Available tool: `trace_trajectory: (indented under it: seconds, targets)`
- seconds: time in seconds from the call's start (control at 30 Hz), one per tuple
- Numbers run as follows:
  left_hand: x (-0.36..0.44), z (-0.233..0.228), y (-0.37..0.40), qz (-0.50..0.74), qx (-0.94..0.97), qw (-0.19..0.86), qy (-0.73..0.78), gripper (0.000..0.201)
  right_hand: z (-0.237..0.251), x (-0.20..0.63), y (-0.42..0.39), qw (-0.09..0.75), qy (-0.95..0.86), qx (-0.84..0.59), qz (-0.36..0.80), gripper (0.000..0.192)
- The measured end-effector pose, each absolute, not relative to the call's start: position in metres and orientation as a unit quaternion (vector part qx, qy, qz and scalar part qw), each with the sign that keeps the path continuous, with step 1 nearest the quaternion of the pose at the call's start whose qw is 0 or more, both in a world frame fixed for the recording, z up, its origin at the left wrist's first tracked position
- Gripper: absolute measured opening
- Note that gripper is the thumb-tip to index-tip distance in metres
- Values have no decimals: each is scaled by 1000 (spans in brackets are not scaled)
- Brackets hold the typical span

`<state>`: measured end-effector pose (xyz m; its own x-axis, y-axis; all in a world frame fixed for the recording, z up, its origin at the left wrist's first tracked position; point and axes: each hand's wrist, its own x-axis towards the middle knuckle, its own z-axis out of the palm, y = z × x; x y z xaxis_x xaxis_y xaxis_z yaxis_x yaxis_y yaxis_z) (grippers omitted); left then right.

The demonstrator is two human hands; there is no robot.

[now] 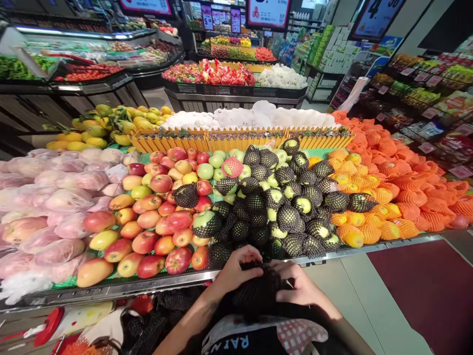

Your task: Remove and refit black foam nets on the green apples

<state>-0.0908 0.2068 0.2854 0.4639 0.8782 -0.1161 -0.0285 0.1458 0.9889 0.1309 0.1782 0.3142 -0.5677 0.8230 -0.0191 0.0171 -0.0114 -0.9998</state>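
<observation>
My left hand (236, 271) and my right hand (301, 288) are both closed around a black foam net sleeve (260, 293), held close to my body at the front edge of a fruit display. What is inside the net is hidden by my fingers. Just beyond my hands lies a pile of green apples in black nets (281, 207). Bare red and yellow apples (155, 222) lie to the left of that pile.
Fruit in orange nets (391, 197) fills the right side, pink bagged fruit (48, 207) the far left. A yellow picket divider (240, 138) crosses behind. A metal rail (111, 286) edges the stand. More black nets (148, 325) sit low left. Shelves (424, 93) line the right aisle.
</observation>
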Motion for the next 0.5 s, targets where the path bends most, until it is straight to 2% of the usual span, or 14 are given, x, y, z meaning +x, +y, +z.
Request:
trace_trajectory:
  seconds: [0.1, 0.23, 0.37, 0.43, 0.5]
  targets:
    - [-52, 265, 221, 403, 421, 693, 423, 55, 293, 150, 176, 358, -431, -357, 747, 38]
    - [-15, 266, 240, 466, 369, 670, 445, 58, 263, 162, 176, 294, -255, -357, 849, 38]
    - [20, 266, 246, 457, 401, 662, 438, 51, 252, 186, 184, 218, -319, -390, 836, 33]
    - [41, 256, 244, 428, 422, 673, 430, 50, 253, 204, 191, 211, -393, -424, 788, 39]
    - [62, 241, 241, 404, 430, 681, 433, 53, 256, 218, 197, 214, -463, -429, 746, 36]
